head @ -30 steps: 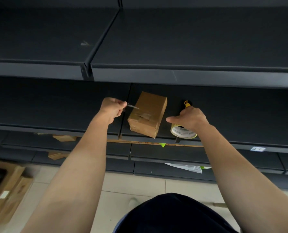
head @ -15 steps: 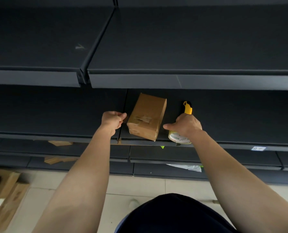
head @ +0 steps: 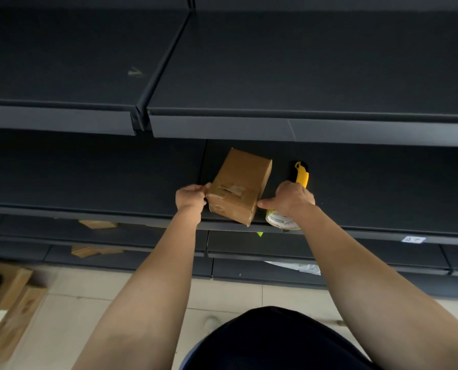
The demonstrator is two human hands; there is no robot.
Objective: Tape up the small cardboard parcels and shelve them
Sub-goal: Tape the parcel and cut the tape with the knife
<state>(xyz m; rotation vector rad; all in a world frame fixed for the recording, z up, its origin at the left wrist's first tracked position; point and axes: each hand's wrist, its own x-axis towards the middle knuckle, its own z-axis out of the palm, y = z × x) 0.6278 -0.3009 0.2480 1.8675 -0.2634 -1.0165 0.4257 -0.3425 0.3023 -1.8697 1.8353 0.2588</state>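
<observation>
Closing in from the left, the left grip (head: 191, 200) now pinches the near left corner of the closed cardboard parcel (head: 242, 180), which lies on the dark shelf (head: 382, 196). To its right, the right grip (head: 291, 200) clamps the tape roll (head: 279, 220), thumb against the parcel, with a yellow knife (head: 302, 174) just beyond.

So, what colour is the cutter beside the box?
The cutter is yellow; the head view shows it.
</observation>
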